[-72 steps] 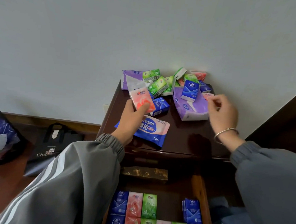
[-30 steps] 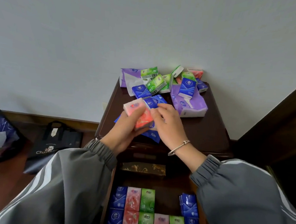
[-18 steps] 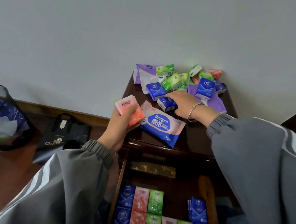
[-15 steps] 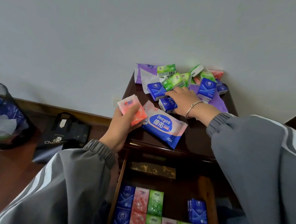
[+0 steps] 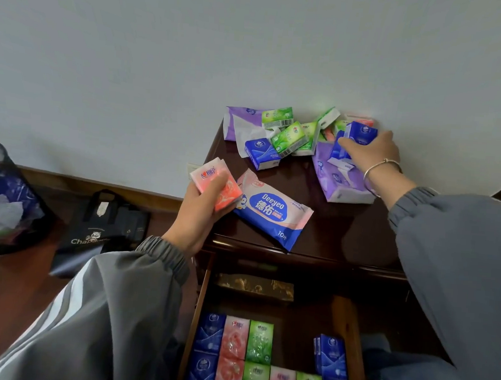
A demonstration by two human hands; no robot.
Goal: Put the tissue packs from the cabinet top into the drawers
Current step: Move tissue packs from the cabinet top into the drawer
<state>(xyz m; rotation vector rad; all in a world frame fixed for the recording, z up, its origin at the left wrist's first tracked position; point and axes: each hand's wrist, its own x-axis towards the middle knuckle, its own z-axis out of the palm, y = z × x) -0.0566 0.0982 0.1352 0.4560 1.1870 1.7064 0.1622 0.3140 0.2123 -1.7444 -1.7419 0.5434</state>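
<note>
L hand (image 5: 200,207) grips pink packs (image 5: 217,183) mid-frame; R hand (image 5: 370,152) fingers curled on blue pack (image 5: 361,133), upper right.

The drawer (image 5: 349,324) showed four blue packs (image 5: 209,332), three pink packs (image 5: 234,337) and three green packs (image 5: 259,339). The cabinet top (image 5: 344,235) carried two purple tissue packs (image 5: 341,184), one Deeyeo wipes pack (image 5: 271,212) and a jumble of small packs (image 5: 290,137) too overlapped to count.

**Wood, film, cloth, metal**

The cabinet top (image 5: 344,229) is finished in dark, glossy polished wood. The pink pack (image 5: 206,172), the blue pack (image 5: 361,132) and the wipes pack (image 5: 271,210) are wrapped in smooth, shiny plastic film. The sleeves (image 5: 110,313) are made of matt cloth, the bracelet (image 5: 375,166) of bright metal.
</note>
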